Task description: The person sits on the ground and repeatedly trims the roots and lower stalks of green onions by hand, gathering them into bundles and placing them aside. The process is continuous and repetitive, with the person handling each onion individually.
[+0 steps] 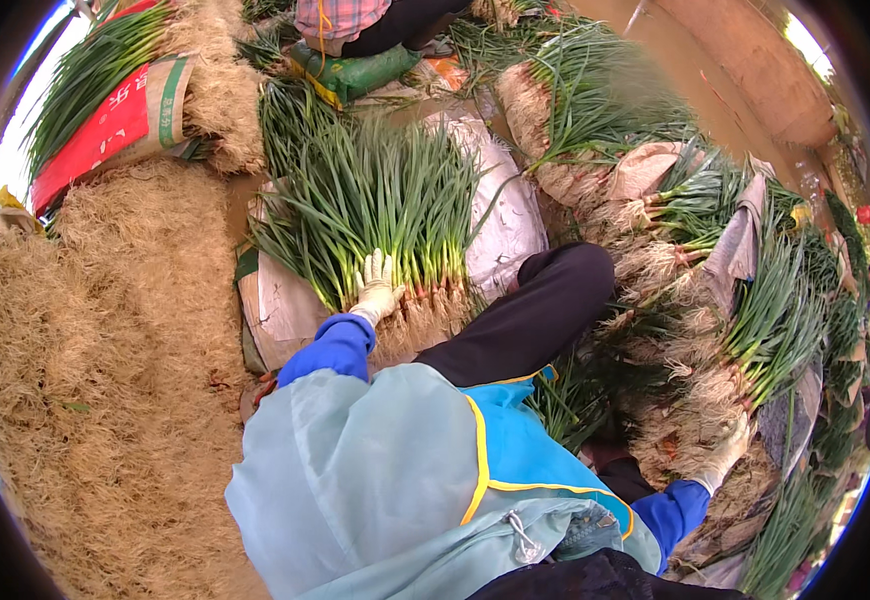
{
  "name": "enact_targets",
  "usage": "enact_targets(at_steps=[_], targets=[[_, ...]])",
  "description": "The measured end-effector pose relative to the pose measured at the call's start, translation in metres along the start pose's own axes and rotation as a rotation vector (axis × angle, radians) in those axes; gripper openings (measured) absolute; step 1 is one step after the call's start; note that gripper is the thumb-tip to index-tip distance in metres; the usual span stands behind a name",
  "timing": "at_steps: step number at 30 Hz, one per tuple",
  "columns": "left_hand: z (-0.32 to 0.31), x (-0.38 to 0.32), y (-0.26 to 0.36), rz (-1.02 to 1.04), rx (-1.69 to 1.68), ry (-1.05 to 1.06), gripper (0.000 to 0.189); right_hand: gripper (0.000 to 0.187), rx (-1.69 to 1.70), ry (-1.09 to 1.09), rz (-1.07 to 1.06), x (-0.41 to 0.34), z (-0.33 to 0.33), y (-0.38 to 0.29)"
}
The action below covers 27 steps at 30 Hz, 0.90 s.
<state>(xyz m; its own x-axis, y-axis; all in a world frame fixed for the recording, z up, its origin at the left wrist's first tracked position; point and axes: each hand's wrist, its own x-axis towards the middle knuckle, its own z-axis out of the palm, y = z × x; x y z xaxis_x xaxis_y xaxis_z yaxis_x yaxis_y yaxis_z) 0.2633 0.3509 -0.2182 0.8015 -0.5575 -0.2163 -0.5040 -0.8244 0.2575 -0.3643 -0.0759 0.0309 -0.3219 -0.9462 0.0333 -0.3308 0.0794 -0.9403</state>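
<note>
A row of green garlic (412, 217), with long flat leaves and pale roots, lies before me on white sacking (506, 210). My left hand (376, 289), in a pale glove, rests flat over the lower stems at the row's left part, fingers extended. Out to the right, my right hand (727, 450), gloved too, touches the root end of a bunch of green garlic (761, 345) in a long heap. Its fingertips are partly hidden among roots and stems, so a grip cannot be made out.
A broad stack of green garlic with its roots (127, 360) outward rises at my left. A red and tan printed sack (108, 131) lies on it, under more leaves. Ahead, another person (345, 22) sits by a green sack (360, 71). More bunches (592, 97) lie front right, beside muddy ground (675, 52).
</note>
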Motion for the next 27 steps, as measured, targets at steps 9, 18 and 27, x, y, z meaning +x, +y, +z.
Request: enact_targets(at_steps=[9,18,27], targets=[[-0.168,-0.009,0.164,0.405,-0.968,0.459,0.048,0.036,0.975,-0.701,0.235,-0.051,0.018,-0.061],[-0.199,-0.090,0.460,0.884,-1.099,-0.961,0.030,0.025,0.226,-0.759,0.092,-0.158,0.097,-0.115],[-0.111,-0.092,0.506,0.597,-1.056,-1.199,0.024,0.033,-0.245,-0.814,-0.016,-0.157,0.109,-0.063]])
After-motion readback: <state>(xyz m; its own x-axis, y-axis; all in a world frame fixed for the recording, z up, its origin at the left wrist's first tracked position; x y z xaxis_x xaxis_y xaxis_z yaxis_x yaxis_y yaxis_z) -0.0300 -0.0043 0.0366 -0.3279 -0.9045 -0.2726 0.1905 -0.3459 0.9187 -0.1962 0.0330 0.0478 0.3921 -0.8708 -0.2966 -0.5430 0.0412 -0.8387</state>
